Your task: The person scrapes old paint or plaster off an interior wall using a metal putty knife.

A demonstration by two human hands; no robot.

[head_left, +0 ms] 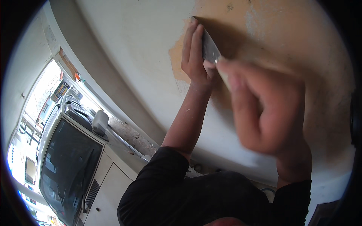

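A scraper with a wide, thin metal blade [212, 47] and a pale handle is held up to the wall, tilted. My right hand [266, 103], slightly blurred, is closed around the handle, with the thumb along it. My left hand [196, 56] is raised beside the blade, its fingers stretched upward along the blade's left edge and touching it. The left thumb shows near the blade's lower corner, partly hidden. Around the blade lies a bare orange-tan patch [179, 56] with a ragged edge in the off-white wall paint [139, 41].
To the left, beyond a curved wall edge [94, 67], stands a white vehicle [117, 171] with a dark windscreen and a side mirror [100, 122]. Dark stains [324, 116] mark the wall at right. A dark-framed object [324, 213] sits low at the right.
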